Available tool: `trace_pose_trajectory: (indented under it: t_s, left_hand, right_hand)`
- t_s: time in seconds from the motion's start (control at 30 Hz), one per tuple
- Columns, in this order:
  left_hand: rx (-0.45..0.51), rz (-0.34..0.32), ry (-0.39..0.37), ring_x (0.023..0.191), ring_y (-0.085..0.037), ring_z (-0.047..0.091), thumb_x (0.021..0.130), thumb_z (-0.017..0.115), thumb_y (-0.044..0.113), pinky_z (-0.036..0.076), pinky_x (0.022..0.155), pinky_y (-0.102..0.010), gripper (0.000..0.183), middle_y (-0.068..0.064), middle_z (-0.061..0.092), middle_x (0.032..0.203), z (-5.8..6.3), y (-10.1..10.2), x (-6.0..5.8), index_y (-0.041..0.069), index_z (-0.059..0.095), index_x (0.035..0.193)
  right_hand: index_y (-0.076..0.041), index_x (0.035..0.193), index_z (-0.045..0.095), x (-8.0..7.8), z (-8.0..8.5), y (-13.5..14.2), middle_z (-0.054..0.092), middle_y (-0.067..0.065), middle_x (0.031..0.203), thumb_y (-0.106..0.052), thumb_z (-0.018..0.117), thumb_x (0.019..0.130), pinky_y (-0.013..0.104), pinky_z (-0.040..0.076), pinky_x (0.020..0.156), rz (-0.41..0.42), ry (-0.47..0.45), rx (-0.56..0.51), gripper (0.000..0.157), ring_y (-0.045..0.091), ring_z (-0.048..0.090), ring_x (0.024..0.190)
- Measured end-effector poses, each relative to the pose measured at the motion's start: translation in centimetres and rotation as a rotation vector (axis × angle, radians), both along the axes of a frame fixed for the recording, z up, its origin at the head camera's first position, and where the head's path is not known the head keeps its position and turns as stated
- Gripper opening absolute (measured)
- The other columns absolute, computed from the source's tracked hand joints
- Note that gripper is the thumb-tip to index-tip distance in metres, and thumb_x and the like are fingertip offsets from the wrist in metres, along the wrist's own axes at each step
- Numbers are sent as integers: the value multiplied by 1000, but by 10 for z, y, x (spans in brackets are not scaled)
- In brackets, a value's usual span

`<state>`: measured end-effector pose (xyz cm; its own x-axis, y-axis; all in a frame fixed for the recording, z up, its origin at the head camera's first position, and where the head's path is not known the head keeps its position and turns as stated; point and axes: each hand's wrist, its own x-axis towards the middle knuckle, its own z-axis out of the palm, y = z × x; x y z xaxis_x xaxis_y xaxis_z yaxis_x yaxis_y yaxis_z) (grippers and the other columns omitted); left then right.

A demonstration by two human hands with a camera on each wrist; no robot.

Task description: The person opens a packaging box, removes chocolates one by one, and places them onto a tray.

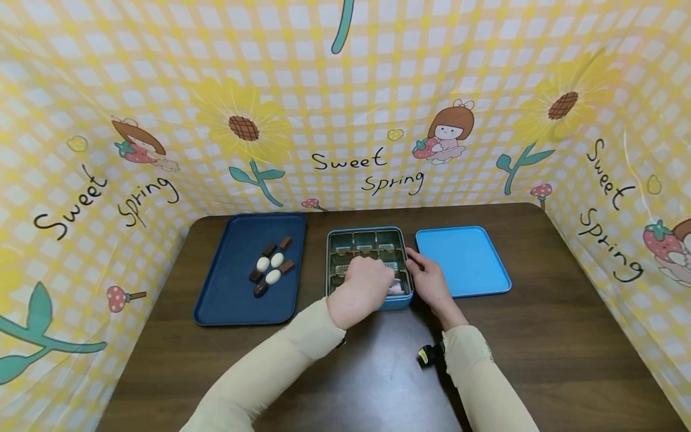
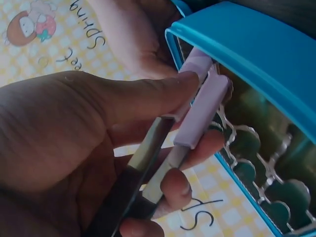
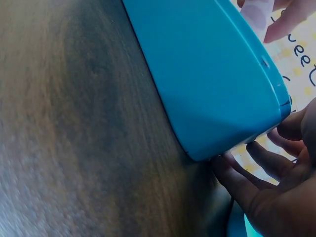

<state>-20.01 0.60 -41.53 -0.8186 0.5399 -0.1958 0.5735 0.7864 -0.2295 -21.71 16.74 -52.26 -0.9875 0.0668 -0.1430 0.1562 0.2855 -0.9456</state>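
My left hand (image 1: pixel 363 287) reaches over the front of a blue box (image 1: pixel 396 305) with a divided inner tray. In the left wrist view it pinches tongs (image 2: pixel 205 113) with metal arms and pale pink tips. Those tips reach into a compartment at the box's front right; whether anything is between them is hidden. My right hand (image 1: pixel 429 279) rests its fingers along the right wall of the box. In the right wrist view several fingertips (image 3: pixel 229 173) touch that wall near the front corner, not curled round it.
A navy tray (image 1: pixel 227 288) on the left bears several dark and brown chocolates (image 1: pixel 288 266) and white egg-shaped sweets (image 1: pixel 273 276). To the right lies a light blue lid-like tray (image 1: pixel 464 261), close to my right hand. Patterned cloth (image 1: pixel 345 102) hangs behind the wooden table (image 1: pixel 550 336).
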Motion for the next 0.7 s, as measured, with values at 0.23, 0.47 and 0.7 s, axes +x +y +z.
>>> trace_pose_trajectory:
  t_s: [0.23, 0.47, 0.7]
  left_hand:
    - [-41, 22, -16, 85, -21, 68, 96, 69, 31, 56, 64, -39, 17, 1, 75, 104, -3, 13, -1, 26, 78, 110]
    - [-75, 4, -6, 83, -21, 68, 97, 68, 32, 55, 60, -39, 18, 2, 75, 103, -7, 16, -3, 27, 78, 111]
    - [-78, -1, -15, 78, -18, 67, 96, 69, 32, 55, 56, -37, 19, 2, 73, 100, -6, 16, -6, 26, 78, 111]
  right_hand:
    - [-18, 153, 46, -1, 0, 0, 47, 14, 153, -24, 49, 108, 50, 40, 110, 1, 0, -7, 45, 27, 43, 140]
    - [-16, 153, 46, -2, 1, -1, 48, 14, 153, -24, 49, 108, 50, 37, 112, 4, 7, 5, 46, 28, 41, 141]
    - [-18, 154, 45, -2, 0, 1, 46, 14, 154, -25, 48, 109, 50, 40, 110, 5, -8, -4, 46, 28, 43, 138]
